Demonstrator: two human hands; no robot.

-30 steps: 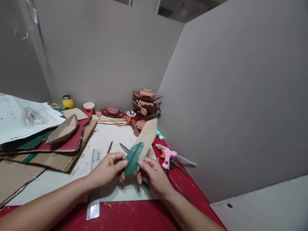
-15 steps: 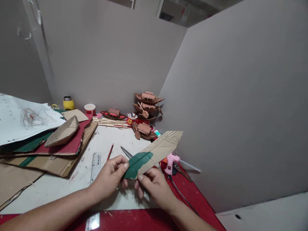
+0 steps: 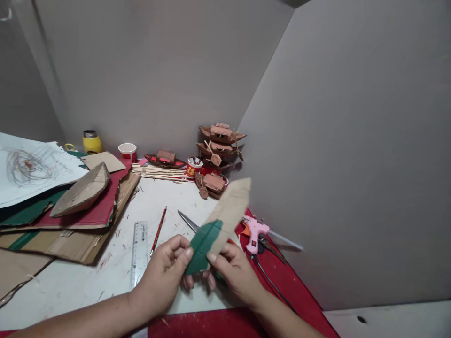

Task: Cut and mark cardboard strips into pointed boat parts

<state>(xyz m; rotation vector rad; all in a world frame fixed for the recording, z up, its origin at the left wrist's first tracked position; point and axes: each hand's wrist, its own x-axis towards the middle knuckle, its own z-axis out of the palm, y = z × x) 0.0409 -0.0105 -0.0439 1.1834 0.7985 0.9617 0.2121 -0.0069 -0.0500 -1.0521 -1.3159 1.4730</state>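
Note:
A strip of brown cardboard [image 3: 230,206] with a dark green patch at its near end is held up over the table, slanting away to the right. My left hand [image 3: 169,267] pinches its green left edge between thumb and fingers. On the other edge, my right hand [image 3: 234,270] grips the strip with the thumb on top. Partly behind the cardboard lie scissors [image 3: 188,219], their blades showing. A red pencil [image 3: 159,230] and a clear ruler [image 3: 138,249] rest on the white board left of the strip.
At the right lies a pink glue gun [image 3: 255,232] with its cord. Model boats [image 3: 221,136] are stacked at the back beside a red cup [image 3: 194,167] and thin sticks [image 3: 160,172]. Cardboard sheets [image 3: 84,244] and a folded cardboard hull [image 3: 82,192] pile up at left.
The cardboard strip has turned, its far end swinging left and up to a steeper slant. Both hands keep hold of it. The camera view has shifted slightly.

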